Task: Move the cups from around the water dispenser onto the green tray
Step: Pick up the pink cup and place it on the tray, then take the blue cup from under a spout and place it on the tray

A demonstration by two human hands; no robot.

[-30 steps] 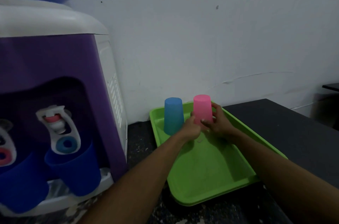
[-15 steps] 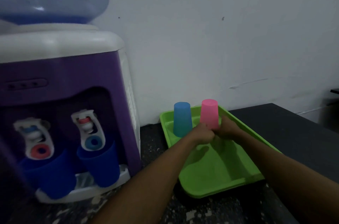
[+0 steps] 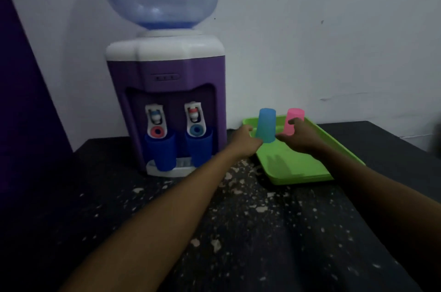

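left hand [image 3: 245, 140]: at the near left corner of the green tray, fingers loosely curled beside the light blue cup, possibly brushing its lower edge; cannot tell whether gripping.
right hand [image 3: 298, 135]: over the tray, fingers half spread, fingertips at the side of the pink cup; looks like a light touch or a release, cannot tell for sure.
light blue cup [image 3: 266, 128]: upside down at the back left of the tray, leaning a little.
pink cup [image 3: 293, 122]: upside down at the back of the tray, just right of the light blue one, apart from it.
green tray [image 3: 310, 172]: on the dark speckled counter, just right of the dispenser, mostly bare in front.
water dispenser [image 3: 167, 91]: purple and white, bottle on top.
dark blue cups: one [image 3: 161, 152] under the left tap, one [image 3: 199, 147] under the right tap, both upright on the drip shelf.
step in hand: likely settling the two cups on the tray.
next move: probably a reach left to the dark blue cups, lifted clear of the taps before carrying across.
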